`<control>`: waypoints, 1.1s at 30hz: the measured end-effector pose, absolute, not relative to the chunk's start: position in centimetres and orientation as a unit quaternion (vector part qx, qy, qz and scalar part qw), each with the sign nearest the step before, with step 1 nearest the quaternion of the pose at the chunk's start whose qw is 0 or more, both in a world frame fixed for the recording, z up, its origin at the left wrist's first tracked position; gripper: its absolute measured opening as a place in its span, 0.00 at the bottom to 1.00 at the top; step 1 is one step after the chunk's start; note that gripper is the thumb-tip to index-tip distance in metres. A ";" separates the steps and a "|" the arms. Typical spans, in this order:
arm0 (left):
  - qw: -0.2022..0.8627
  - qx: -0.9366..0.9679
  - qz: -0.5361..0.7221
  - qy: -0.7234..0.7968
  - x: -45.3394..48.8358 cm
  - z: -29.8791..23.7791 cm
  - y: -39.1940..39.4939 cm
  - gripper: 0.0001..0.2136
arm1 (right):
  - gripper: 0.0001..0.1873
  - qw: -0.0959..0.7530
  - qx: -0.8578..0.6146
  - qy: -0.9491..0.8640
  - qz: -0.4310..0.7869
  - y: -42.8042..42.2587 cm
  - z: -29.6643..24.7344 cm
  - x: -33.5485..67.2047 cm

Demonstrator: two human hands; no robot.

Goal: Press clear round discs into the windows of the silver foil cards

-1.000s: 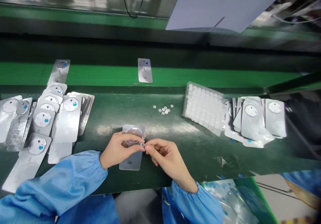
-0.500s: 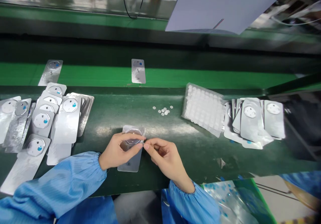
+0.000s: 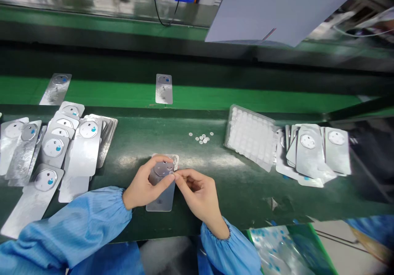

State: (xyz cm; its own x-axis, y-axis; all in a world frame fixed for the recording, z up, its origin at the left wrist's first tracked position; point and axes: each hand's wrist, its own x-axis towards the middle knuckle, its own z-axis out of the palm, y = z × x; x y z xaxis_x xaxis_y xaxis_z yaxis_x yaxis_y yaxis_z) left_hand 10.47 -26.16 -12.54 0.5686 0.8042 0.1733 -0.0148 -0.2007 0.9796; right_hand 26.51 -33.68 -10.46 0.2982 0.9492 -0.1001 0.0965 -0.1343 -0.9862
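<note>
A silvery rectangular plate (image 3: 160, 203) with a dark round camera-like ring at its top lies on the green bench in front of me. My left hand (image 3: 147, 186) rests over its left side, thumb and forefinger apart around the ring. My right hand (image 3: 197, 193) is closed in a pinch at the plate's right edge, its fingertips meeting my left thumb tip. What sits in the pinch is too small and covered to name. Just beyond my hands lie several small white discs (image 3: 202, 138).
Overlapping silvery plates (image 3: 81, 156) with blue stickers spread at the left. A clear tray of white pieces (image 3: 250, 135) stands at the right beside more stacked plates (image 3: 309, 152). Single plates (image 3: 164, 89) lie on the bright green strip behind. A large pale panel (image 3: 277, 8) overhangs the back right.
My left forefinger has lifted and drawn back toward the plate's top, baring more of the ring. My right hand keeps its pinch, with the wrist slightly shifted. The single plates behind have moved left.
</note>
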 end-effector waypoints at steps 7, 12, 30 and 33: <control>0.574 0.679 0.343 0.304 10.6 -11.9 -26.0 0.05 | 0.14 0.524 -0.610 -0.412 0.428 -33.9 -10.4 26.8; 0.563 0.678 0.334 0.335 10.9 -11.7 -26.1 0.04 | 0.17 0.511 -0.622 -0.405 0.434 -33.7 -10.3 27.0; 0.560 0.681 0.362 0.302 10.9 -12.6 -26.1 0.05 | 0.25 0.457 -0.590 -0.330 0.578 -33.5 -9.8 28.1; 0.567 0.672 0.361 0.310 10.9 -12.3 -26.0 0.05 | 0.24 0.459 -0.597 -0.351 0.556 -33.6 -9.8 28.1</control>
